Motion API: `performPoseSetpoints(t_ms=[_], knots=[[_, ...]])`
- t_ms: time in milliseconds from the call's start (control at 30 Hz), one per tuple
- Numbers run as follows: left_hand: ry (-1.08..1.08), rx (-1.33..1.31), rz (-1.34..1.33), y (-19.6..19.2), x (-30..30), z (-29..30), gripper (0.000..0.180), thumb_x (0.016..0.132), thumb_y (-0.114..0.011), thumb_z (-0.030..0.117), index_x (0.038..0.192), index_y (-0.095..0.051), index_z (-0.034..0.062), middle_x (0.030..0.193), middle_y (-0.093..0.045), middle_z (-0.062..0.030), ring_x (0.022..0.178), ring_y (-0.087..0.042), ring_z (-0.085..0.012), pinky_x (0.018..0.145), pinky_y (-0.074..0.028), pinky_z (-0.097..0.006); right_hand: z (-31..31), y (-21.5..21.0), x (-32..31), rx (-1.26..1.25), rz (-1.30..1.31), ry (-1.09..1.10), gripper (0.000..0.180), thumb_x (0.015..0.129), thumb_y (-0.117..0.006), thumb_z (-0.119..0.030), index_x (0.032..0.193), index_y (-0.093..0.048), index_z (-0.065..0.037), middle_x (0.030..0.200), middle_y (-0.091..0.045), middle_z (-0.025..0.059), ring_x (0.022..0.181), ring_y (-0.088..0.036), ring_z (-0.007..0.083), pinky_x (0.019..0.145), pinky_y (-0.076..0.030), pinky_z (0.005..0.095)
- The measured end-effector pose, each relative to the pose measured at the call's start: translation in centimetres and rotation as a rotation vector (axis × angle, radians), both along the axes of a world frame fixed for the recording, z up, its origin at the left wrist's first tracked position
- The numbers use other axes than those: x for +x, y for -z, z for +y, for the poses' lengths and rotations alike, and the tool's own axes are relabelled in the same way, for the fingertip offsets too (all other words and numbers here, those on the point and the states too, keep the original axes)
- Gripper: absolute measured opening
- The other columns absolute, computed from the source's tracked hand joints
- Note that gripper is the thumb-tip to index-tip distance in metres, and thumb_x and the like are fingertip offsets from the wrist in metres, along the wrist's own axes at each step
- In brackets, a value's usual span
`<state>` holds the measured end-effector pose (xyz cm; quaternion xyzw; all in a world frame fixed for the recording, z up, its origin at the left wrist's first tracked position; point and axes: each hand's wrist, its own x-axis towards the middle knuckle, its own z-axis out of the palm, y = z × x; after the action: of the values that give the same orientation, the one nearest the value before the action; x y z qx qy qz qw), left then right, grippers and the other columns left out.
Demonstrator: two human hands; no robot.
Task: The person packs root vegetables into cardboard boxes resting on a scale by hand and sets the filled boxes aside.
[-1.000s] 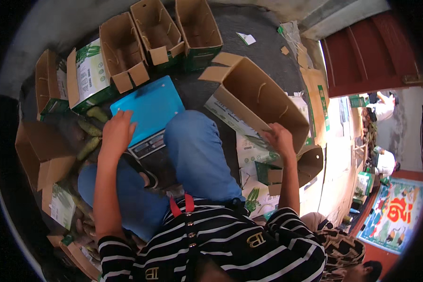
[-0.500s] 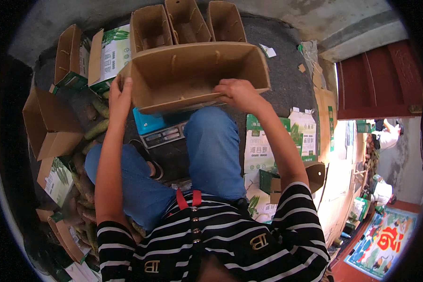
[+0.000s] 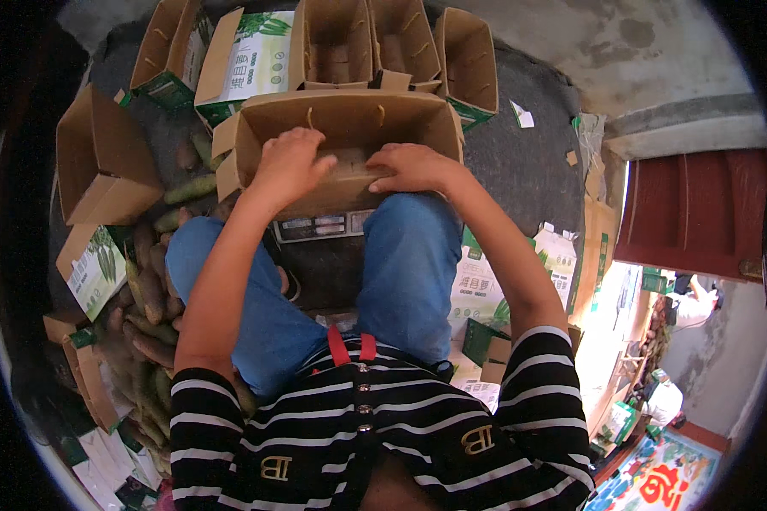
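In front of my knees stands an open cardboard carton [image 3: 349, 106] with yellow cord handles on its inner walls; no goods show in it. It rests on a scale, whose display panel [image 3: 320, 226] shows below its near side. My left hand [image 3: 294, 166] hovers over the carton's left part, fingers apart, close to one cord. Over the near right side is my right hand [image 3: 413, 168], its fingers curved and its thumb apart, with nothing visible between them.
Several open cartons [image 3: 337, 60] line the far side. Long green radishes [image 3: 149, 289] are heaped at my left beside another open carton [image 3: 102, 162]. Flattened printed cartons [image 3: 477, 285] lie at my right. Farther right are a dark red door [image 3: 699, 209] and people in light clothes [image 3: 694, 307].
The carton has come down level onto the scale, hiding the scale's blue part. My left hand has moved from its left edge to over its opening; my right hand has loosened from the near wall.
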<state>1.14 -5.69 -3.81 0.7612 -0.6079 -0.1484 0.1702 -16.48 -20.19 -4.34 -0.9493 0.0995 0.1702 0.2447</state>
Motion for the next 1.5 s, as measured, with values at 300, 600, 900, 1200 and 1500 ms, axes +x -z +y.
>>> performPoseSetpoints(t_ms=[300,600,900,1200,1500], knots=[[0.182,0.329,-0.131,-0.3,-0.9,0.7,0.042,0.074,-0.059,0.035,0.101,-0.053,0.0038,0.102,-0.053,-0.0155,0.098,-0.051,-0.0293,0.082,-0.04,-0.043,-0.3,-3.2,-4.0,0.248,-0.282,0.506,0.031,0.082,-0.054,-0.03,0.088,-0.057,0.0,0.082,-0.058,0.0104,0.078,-0.057,0.0196,0.068,-0.045,0.0286],[0.104,0.532,-0.071,4.1,-2.1,-1.1,0.027,0.077,-0.049,0.012,0.102,-0.06,0.0077,0.11,-0.055,-0.0134,0.1,-0.053,-0.0324,0.076,-0.043,-0.053,0.5,7.1,-17.0,1.006,-0.457,1.303,0.023,0.085,-0.048,-0.023,0.084,-0.057,-0.002,0.081,-0.059,0.0103,0.074,-0.056,0.0182,0.071,-0.045,0.0292],[0.052,0.558,-0.012,4.2,-2.0,-1.5,0.029,0.076,-0.051,0.01,0.103,-0.059,0.0039,0.111,-0.054,-0.0161,0.103,-0.051,-0.0341,0.075,-0.041,-0.058,1.3,2.2,-14.1,1.222,-0.435,1.43,0.02,0.081,-0.052,-0.022,0.088,-0.058,-0.003,0.082,-0.06,0.0076,0.078,-0.055,0.0172,0.073,-0.044,0.0296],[0.151,0.453,-0.076,4.3,-1.8,-0.9,0.027,0.069,-0.062,0.014,0.093,-0.06,0.0037,0.095,-0.059,-0.0172,0.088,-0.058,-0.0321,0.072,-0.047,-0.043,2.5,-7.3,-9.3,0.001,-0.179,0.623,0.02,0.082,-0.05,-0.019,0.08,-0.06,-0.002,0.076,-0.059,0.0104,0.073,-0.057,0.0189,0.063,-0.043,0.0301],[0.211,0.37,-0.116,2.3,-2.1,-0.2,0.037,0.066,-0.068,0.02,0.097,-0.056,0.0039,0.091,-0.06,-0.0165,0.086,-0.058,-0.0322,0.073,-0.047,-0.042,4.0,-3.8,-0.4,-0.348,-0.105,0.089,0.032,0.073,-0.06,-0.027,0.095,-0.055,-0.004,0.092,-0.056,0.0129,0.092,-0.053,0.0288,0.077,-0.044,0.0367]])
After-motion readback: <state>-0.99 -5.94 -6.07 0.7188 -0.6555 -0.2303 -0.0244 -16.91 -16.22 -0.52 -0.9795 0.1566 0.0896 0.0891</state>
